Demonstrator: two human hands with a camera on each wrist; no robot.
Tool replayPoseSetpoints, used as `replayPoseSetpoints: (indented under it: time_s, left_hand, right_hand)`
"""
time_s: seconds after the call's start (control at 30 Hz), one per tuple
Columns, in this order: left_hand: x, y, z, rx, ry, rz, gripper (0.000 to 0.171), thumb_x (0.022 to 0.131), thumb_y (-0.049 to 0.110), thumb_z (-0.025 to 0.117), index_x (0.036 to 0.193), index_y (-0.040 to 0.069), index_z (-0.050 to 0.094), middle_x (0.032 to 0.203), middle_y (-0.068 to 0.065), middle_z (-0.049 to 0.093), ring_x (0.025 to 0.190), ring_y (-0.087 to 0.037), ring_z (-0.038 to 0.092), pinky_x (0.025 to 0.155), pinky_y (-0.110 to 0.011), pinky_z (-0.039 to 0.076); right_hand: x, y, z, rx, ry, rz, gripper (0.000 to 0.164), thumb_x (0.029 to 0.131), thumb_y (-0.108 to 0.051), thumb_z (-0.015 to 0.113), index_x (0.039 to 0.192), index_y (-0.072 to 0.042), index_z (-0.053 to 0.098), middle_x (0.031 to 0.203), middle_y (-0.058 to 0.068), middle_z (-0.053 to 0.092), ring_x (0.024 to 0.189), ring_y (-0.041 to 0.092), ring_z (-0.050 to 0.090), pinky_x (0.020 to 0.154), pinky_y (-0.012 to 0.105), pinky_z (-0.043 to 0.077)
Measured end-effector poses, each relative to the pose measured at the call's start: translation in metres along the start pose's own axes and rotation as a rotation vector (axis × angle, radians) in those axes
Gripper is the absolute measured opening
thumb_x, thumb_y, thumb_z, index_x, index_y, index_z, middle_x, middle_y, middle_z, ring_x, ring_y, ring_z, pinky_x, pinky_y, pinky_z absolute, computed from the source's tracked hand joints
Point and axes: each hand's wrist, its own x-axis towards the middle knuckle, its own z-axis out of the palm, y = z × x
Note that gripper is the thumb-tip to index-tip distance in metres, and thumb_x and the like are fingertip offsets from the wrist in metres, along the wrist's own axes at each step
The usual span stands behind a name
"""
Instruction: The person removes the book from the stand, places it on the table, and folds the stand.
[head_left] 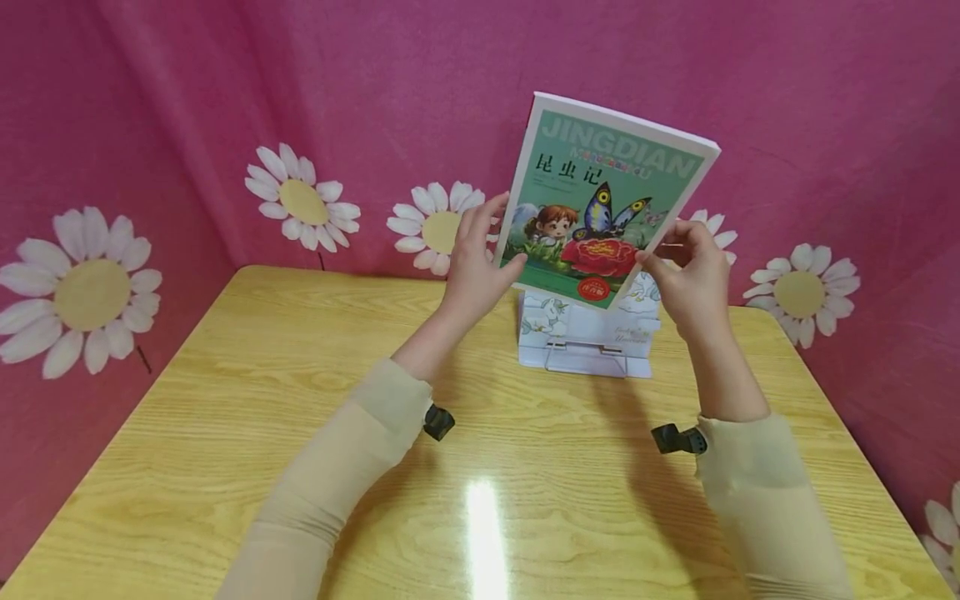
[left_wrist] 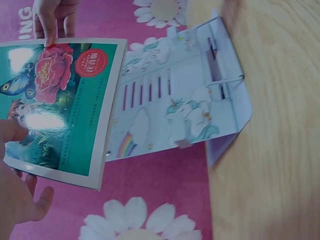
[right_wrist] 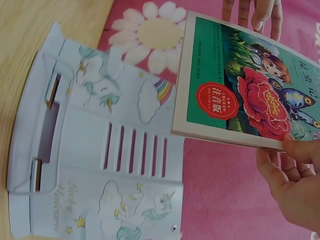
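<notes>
A book [head_left: 547,260] with a green cover, a butterfly and a red flower is held up tilted in the air. My left hand [head_left: 477,265] grips its left edge, thumb on the cover and fingers behind. On the opposite edge my right hand [head_left: 694,273] pinches the book, its thumb on the front near the flower. Below and behind the book stands a white book stand [head_left: 577,329] printed with unicorns; the book hides its upper part in the head view. The right wrist view shows the stand's slots and its wire holder [right_wrist: 56,150] at the foot.
The stand is on a wooden table [head_left: 300,400] near its back edge. Behind hangs a pink cloth [head_left: 390,75] with large white daisies. Black wrist straps [head_left: 438,422] sit at both cuffs.
</notes>
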Motion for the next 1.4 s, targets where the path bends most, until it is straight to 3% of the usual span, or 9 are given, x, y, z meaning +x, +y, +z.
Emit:
replayPoseSetpoints:
  time_s: [0.2,0.33,0.53,0.7,0.83,1.1,1.4]
  left_hand:
    - [-0.001,0.007,-0.017,0.042,0.05,0.081,0.064,0.077,0.003,0.073,0.135,0.01,0.047,0.121,-0.011,0.049,0.102,-0.025,0.052,0.083,-0.033,0.047]
    - [-0.002,0.012,-0.027,0.085,0.068,0.101,0.061,0.077,0.001,0.072,0.132,0.009,0.049,0.116,-0.011,0.051,0.097,-0.023,0.052,0.078,-0.032,0.046]
    - [-0.007,0.019,-0.04,0.123,0.07,0.057,0.06,0.077,-0.003,0.071,0.131,0.01,0.05,0.111,-0.01,0.051,0.091,-0.022,0.051,0.072,-0.032,0.049]
    - [-0.013,0.023,-0.051,0.128,0.055,0.007,0.059,0.077,-0.002,0.072,0.13,0.012,0.05,0.109,-0.01,0.051,0.086,-0.019,0.051,0.071,-0.029,0.051]
    - [-0.018,0.027,-0.061,0.118,0.035,-0.031,0.059,0.077,0.0,0.075,0.13,0.014,0.051,0.107,-0.008,0.053,0.084,-0.017,0.053,0.071,-0.028,0.052]
    - [-0.028,0.031,-0.08,0.058,0.033,-0.065,0.056,0.075,-0.002,0.076,0.125,0.012,0.056,0.101,-0.008,0.057,0.077,-0.019,0.055,0.068,-0.033,0.054]
    - [-0.042,0.03,-0.097,0.058,-0.014,-0.159,0.061,0.074,-0.002,0.077,0.129,0.012,0.053,0.1,-0.01,0.056,0.079,-0.018,0.053,0.07,-0.032,0.053]
  right_hand:
    - [-0.008,-0.008,0.004,0.112,-0.033,-0.019,0.022,0.084,-0.005,0.069,0.1,-0.012,0.057,0.092,-0.011,0.058,0.087,0.005,0.06,0.075,0.014,0.05]
    - [-0.015,-0.012,0.006,0.159,-0.074,-0.04,0.025,0.084,-0.002,0.068,0.104,-0.011,0.056,0.092,-0.01,0.056,0.083,0.005,0.06,0.069,0.014,0.051]
    - [-0.032,-0.016,0.009,0.187,-0.149,-0.055,0.027,0.087,-0.006,0.066,0.109,-0.009,0.052,0.095,-0.006,0.057,0.082,0.007,0.06,0.068,0.016,0.052]
    - [-0.042,-0.017,0.015,0.262,-0.183,-0.05,0.024,0.086,-0.005,0.066,0.105,-0.011,0.052,0.096,-0.003,0.057,0.081,0.008,0.061,0.068,0.017,0.054]
    - [-0.046,-0.017,0.018,0.297,-0.182,-0.055,0.025,0.085,-0.004,0.067,0.105,-0.008,0.053,0.097,-0.001,0.057,0.079,0.009,0.062,0.067,0.019,0.054]
    - [-0.055,-0.022,0.025,0.262,-0.148,-0.106,0.03,0.085,-0.005,0.068,0.11,0.004,0.053,0.095,-0.004,0.059,0.08,0.009,0.062,0.07,0.018,0.054]
    - [-0.065,-0.026,0.034,0.293,-0.152,-0.106,0.032,0.084,-0.005,0.069,0.111,0.006,0.056,0.093,-0.004,0.061,0.079,0.007,0.061,0.072,0.017,0.053]
